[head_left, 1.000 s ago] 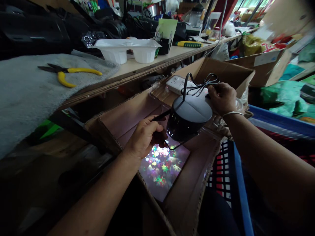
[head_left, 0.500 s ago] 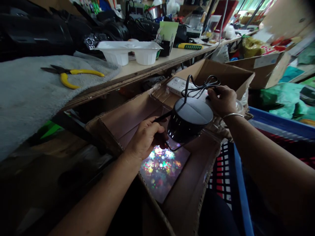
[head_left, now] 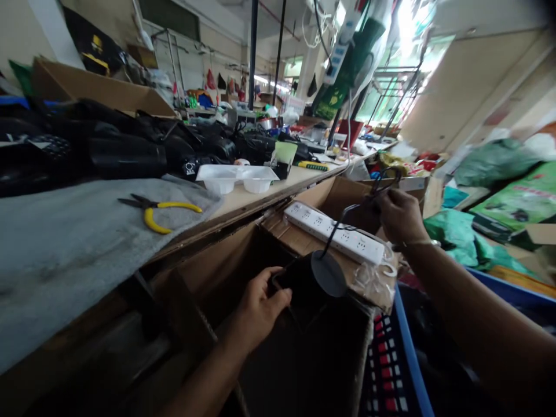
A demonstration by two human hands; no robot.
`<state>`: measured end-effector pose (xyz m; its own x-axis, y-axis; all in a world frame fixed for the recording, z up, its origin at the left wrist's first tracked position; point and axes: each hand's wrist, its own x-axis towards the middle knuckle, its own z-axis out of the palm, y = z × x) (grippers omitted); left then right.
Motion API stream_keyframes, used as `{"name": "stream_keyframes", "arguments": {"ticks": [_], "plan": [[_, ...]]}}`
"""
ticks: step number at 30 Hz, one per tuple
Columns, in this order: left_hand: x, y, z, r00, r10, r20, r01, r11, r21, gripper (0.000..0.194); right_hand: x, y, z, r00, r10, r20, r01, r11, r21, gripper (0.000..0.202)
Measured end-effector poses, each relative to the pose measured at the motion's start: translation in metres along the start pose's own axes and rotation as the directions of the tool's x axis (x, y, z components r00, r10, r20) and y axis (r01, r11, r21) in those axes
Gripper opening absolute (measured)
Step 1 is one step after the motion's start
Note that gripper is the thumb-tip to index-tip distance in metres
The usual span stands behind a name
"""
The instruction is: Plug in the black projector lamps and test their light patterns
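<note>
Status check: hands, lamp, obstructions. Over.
Left hand grips round black projector lamp over open cardboard box. Right hand holds its black cord raised. White power strip beside lamp.

I am lifting my right hand [head_left: 397,215] with the thin black cord [head_left: 343,223] above the white power strip [head_left: 334,231], while the round black lamp [head_left: 315,281] is going dark (coloured light spots gone).

Power strip [head_left: 334,233] and box flap [head_left: 208,272] hem the dark box opening
</note>
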<state>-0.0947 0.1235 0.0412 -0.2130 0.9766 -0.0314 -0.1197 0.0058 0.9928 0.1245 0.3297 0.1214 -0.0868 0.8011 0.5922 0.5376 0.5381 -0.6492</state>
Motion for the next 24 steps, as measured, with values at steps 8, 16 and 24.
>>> {"name": "stream_keyframes", "arguments": {"ticks": [8,16,24], "plan": [[-0.063,0.001,0.023,0.894,0.417,0.163,-0.437,0.736,0.517,0.042,-0.201,-0.059,-0.059,0.805,0.46,0.375,-0.582,0.734,0.35,0.065],[-0.146,-0.011,0.065,0.415,0.725,0.55,-0.843,0.079,0.532,0.052,-0.305,-0.094,-0.092,0.771,0.538,0.341,-0.627,0.547,0.554,0.083],[-0.18,0.015,0.063,0.5,0.725,0.474,-0.834,0.256,0.489,0.082,-0.339,-0.082,-0.121,0.879,0.365,0.308,-0.475,0.736,0.483,0.085]]}}
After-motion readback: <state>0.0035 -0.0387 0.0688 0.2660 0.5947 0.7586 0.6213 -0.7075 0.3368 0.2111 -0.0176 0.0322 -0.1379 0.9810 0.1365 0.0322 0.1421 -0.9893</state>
